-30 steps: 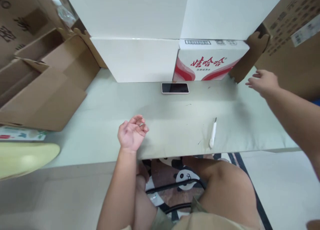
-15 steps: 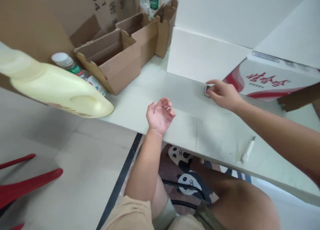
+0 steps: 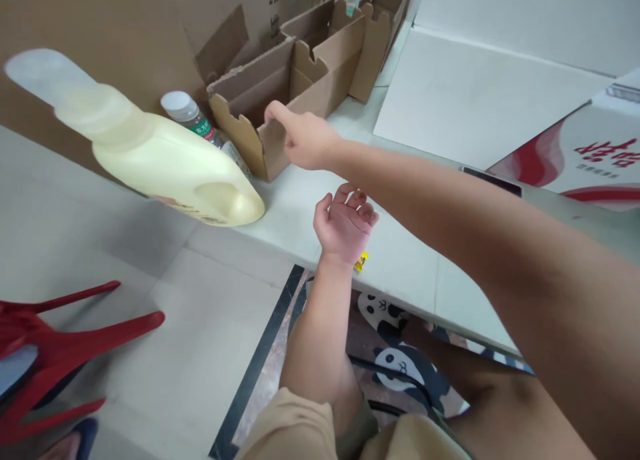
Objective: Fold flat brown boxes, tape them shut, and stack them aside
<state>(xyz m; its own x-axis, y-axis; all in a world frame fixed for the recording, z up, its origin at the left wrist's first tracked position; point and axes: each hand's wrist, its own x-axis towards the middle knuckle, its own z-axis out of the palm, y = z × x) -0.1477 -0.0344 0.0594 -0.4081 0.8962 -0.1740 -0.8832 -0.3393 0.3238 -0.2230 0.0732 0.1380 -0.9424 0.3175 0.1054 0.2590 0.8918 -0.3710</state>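
Note:
My right hand reaches left across the table to the nearest open cardboard box. One finger bends over the rim at its front corner while the others curl outside the wall. Palm up, my left hand rests near the table's front edge, fingers loosely bent and apart, with nothing in it. Beside its wrist lies a small yellow packet, partly hidden. A dark flat thing with a pale rim, like a phone, lies beyond my right forearm, which hides part of it.
A pale yellow jug-like bottle leans at the table's left edge. Behind it is a white-capped bottle. More cardboard boxes stand farther back. A white carton with red print is at right, and a red stool at left.
My right hand has left the dark flat thing at right and moved left to the cardboard box. My left hand stays palm up. The view has shifted, and the yellow packet now shows.

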